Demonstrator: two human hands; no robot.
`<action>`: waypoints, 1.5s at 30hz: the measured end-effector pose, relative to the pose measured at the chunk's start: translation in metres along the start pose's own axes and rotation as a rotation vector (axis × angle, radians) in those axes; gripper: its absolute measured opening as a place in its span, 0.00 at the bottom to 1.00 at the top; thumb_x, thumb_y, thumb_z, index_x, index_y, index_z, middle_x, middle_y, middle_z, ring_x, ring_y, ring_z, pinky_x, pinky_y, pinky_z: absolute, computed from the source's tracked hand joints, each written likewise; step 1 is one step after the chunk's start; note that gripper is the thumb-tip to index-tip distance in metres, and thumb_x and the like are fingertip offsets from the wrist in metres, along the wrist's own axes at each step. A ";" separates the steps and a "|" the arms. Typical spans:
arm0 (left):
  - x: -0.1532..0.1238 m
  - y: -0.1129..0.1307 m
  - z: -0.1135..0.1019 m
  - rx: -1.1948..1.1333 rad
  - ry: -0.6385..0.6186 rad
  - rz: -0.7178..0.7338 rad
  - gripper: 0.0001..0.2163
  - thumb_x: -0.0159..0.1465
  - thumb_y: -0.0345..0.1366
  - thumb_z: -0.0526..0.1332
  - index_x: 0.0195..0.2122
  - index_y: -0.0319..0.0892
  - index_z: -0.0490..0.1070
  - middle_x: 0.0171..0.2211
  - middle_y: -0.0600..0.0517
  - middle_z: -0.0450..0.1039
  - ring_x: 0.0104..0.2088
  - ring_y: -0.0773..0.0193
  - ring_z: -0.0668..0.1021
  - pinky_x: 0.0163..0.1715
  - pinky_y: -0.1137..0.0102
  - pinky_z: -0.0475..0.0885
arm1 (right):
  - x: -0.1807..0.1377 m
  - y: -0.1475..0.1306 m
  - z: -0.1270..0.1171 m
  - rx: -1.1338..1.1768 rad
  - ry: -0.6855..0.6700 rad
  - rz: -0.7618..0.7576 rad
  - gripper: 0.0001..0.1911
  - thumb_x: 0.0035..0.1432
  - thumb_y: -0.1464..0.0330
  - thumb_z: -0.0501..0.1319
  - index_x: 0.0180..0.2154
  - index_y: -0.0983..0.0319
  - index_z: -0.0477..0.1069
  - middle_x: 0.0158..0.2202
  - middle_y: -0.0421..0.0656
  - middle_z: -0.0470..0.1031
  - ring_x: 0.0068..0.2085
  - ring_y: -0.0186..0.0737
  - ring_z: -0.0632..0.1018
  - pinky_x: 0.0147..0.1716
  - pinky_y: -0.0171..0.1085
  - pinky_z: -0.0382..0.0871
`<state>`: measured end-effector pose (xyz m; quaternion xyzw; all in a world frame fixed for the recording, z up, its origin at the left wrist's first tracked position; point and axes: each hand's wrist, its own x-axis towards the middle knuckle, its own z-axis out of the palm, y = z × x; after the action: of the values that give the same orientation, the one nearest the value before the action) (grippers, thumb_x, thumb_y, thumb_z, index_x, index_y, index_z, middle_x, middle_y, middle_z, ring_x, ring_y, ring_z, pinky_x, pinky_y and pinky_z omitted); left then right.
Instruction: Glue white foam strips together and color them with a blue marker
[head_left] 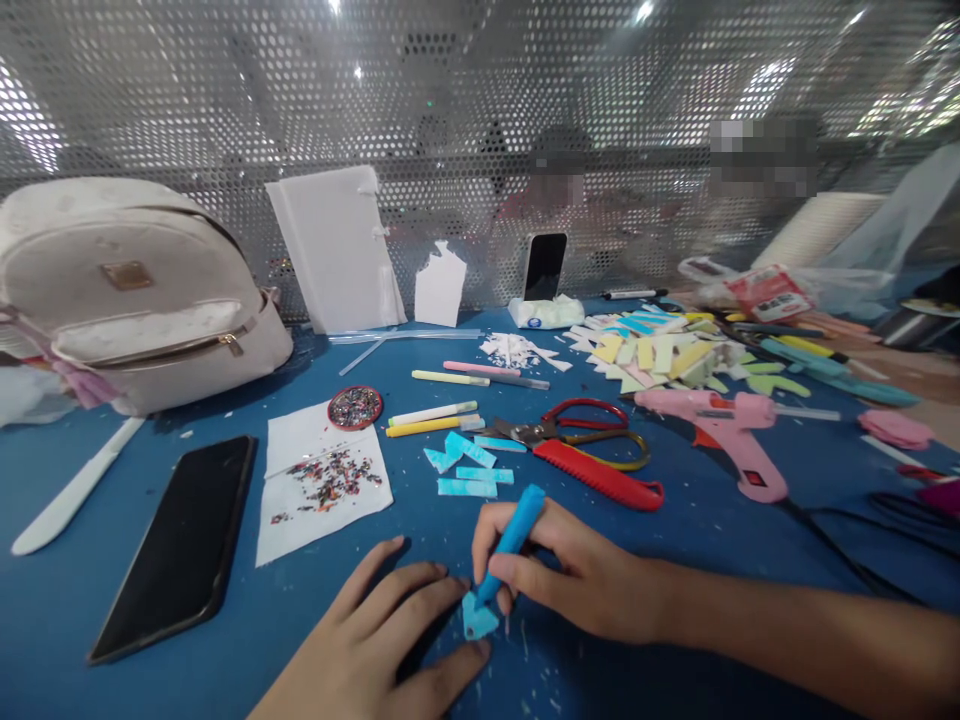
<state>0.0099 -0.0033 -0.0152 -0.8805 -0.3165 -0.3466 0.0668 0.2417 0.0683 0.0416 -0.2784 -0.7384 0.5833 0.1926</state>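
A blue marker [516, 540] is held in my right hand [577, 575], its tip down on a small blue-coloured piece [478, 617] with a dark spot near its lower edge. My left hand [390, 630] rests on the table with fingers spread, forefinger and thumb tips at opposite edges of that piece, steadying it. Just beyond lie several blue strips [466, 488]. Farther back are red-handled pliers or cutters [525, 432], a red-handled cutter [600, 475], and yellow and white capped markers [431, 425].
A dark phone [180, 540] and white plastic knife [75, 490] lie left, near a paper [300, 535] with coloured bits. A backpack [142, 300] stands behind. At right are a pink glue gun [739, 435], its cord, and a pile of pale strips [660, 350]. A perforated metal panel [465, 110] closes the back.
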 end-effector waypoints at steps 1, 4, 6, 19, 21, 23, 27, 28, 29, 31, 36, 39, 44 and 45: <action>0.000 0.000 0.000 0.001 -0.007 0.005 0.12 0.77 0.39 0.54 0.51 0.56 0.77 0.50 0.56 0.76 0.56 0.65 0.75 0.70 0.59 0.54 | 0.000 0.000 0.000 0.002 0.003 -0.003 0.21 0.69 0.51 0.55 0.38 0.63 0.71 0.29 0.40 0.72 0.30 0.37 0.77 0.32 0.36 0.71; 0.001 0.000 -0.001 0.005 -0.007 -0.004 0.11 0.76 0.39 0.55 0.50 0.56 0.77 0.50 0.56 0.76 0.54 0.64 0.76 0.69 0.57 0.57 | 0.001 -0.001 0.000 -0.030 -0.021 0.005 0.23 0.69 0.49 0.55 0.35 0.62 0.70 0.27 0.39 0.71 0.27 0.36 0.75 0.28 0.34 0.68; 0.001 0.000 -0.001 0.005 0.006 -0.009 0.11 0.76 0.39 0.54 0.49 0.56 0.78 0.49 0.56 0.77 0.54 0.64 0.76 0.69 0.57 0.57 | 0.001 -0.002 0.000 -0.029 -0.018 -0.003 0.24 0.69 0.48 0.54 0.35 0.62 0.70 0.28 0.39 0.71 0.27 0.35 0.74 0.29 0.34 0.68; -0.004 -0.002 -0.004 0.017 -0.074 0.029 0.13 0.76 0.39 0.54 0.55 0.56 0.75 0.52 0.55 0.76 0.56 0.63 0.74 0.69 0.56 0.57 | 0.000 0.001 -0.001 -0.021 -0.044 -0.049 0.22 0.70 0.51 0.55 0.38 0.63 0.72 0.29 0.41 0.73 0.30 0.37 0.77 0.30 0.35 0.70; -0.005 -0.002 -0.004 0.015 -0.072 0.027 0.12 0.76 0.39 0.54 0.55 0.56 0.75 0.52 0.55 0.75 0.57 0.63 0.74 0.69 0.55 0.57 | 0.001 0.001 0.000 -0.015 -0.052 -0.053 0.23 0.69 0.50 0.55 0.36 0.63 0.72 0.29 0.41 0.72 0.28 0.36 0.76 0.28 0.34 0.69; -0.006 -0.003 -0.004 0.029 -0.092 0.035 0.12 0.75 0.41 0.55 0.56 0.56 0.75 0.53 0.54 0.75 0.57 0.61 0.74 0.68 0.52 0.59 | 0.000 0.001 0.000 -0.005 -0.045 -0.057 0.23 0.70 0.50 0.55 0.38 0.63 0.73 0.30 0.41 0.73 0.29 0.36 0.77 0.30 0.35 0.70; -0.006 -0.005 -0.002 0.044 -0.099 0.051 0.12 0.75 0.41 0.57 0.57 0.56 0.74 0.53 0.53 0.75 0.56 0.60 0.74 0.68 0.52 0.60 | -0.001 0.000 -0.001 0.010 -0.054 -0.028 0.23 0.69 0.49 0.55 0.39 0.63 0.73 0.30 0.41 0.73 0.30 0.37 0.77 0.31 0.35 0.71; -0.005 -0.005 -0.002 0.038 -0.084 0.050 0.12 0.75 0.40 0.56 0.56 0.56 0.75 0.52 0.53 0.75 0.56 0.61 0.75 0.68 0.53 0.59 | -0.001 0.000 -0.001 0.013 -0.062 -0.024 0.24 0.69 0.48 0.55 0.37 0.63 0.73 0.30 0.41 0.73 0.29 0.36 0.76 0.29 0.34 0.70; -0.005 -0.005 -0.001 0.030 -0.068 0.047 0.12 0.76 0.40 0.55 0.55 0.56 0.75 0.52 0.54 0.75 0.56 0.62 0.75 0.69 0.54 0.57 | -0.001 0.000 -0.001 0.017 -0.062 -0.030 0.24 0.68 0.48 0.56 0.36 0.63 0.72 0.30 0.41 0.72 0.28 0.35 0.75 0.28 0.34 0.69; -0.005 -0.005 -0.001 0.013 -0.051 0.040 0.14 0.77 0.40 0.52 0.54 0.56 0.76 0.51 0.55 0.76 0.56 0.63 0.74 0.70 0.56 0.54 | -0.001 0.000 -0.001 0.019 -0.057 -0.048 0.24 0.69 0.48 0.55 0.38 0.63 0.73 0.31 0.41 0.72 0.29 0.36 0.76 0.30 0.35 0.70; -0.003 -0.002 -0.002 -0.010 -0.025 0.007 0.15 0.78 0.40 0.50 0.52 0.56 0.77 0.51 0.56 0.76 0.56 0.65 0.74 0.70 0.59 0.53 | 0.000 -0.001 0.000 0.016 -0.070 -0.029 0.23 0.69 0.49 0.55 0.38 0.63 0.73 0.32 0.41 0.73 0.29 0.36 0.77 0.29 0.34 0.70; -0.002 -0.002 -0.001 -0.014 -0.028 -0.001 0.14 0.77 0.40 0.51 0.51 0.56 0.78 0.51 0.56 0.76 0.55 0.65 0.75 0.70 0.59 0.54 | 0.000 0.000 -0.001 0.016 -0.069 -0.051 0.23 0.70 0.50 0.55 0.40 0.64 0.73 0.32 0.43 0.74 0.31 0.37 0.77 0.31 0.36 0.71; -0.004 -0.003 0.001 0.004 -0.034 0.020 0.11 0.76 0.39 0.55 0.52 0.55 0.77 0.51 0.55 0.76 0.56 0.63 0.75 0.70 0.55 0.56 | -0.001 0.000 -0.001 0.035 -0.086 -0.025 0.24 0.69 0.49 0.56 0.38 0.64 0.73 0.32 0.43 0.74 0.30 0.37 0.77 0.30 0.35 0.70; -0.005 -0.003 0.001 0.015 -0.047 0.031 0.11 0.75 0.39 0.56 0.52 0.55 0.77 0.51 0.54 0.76 0.56 0.62 0.74 0.69 0.54 0.57 | -0.001 0.000 -0.001 0.047 -0.084 -0.025 0.24 0.69 0.49 0.56 0.38 0.64 0.73 0.33 0.43 0.74 0.30 0.37 0.77 0.30 0.35 0.70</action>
<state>0.0061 -0.0028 -0.0196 -0.8927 -0.3068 -0.3223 0.0716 0.2430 0.0683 0.0420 -0.2399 -0.7352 0.6093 0.1750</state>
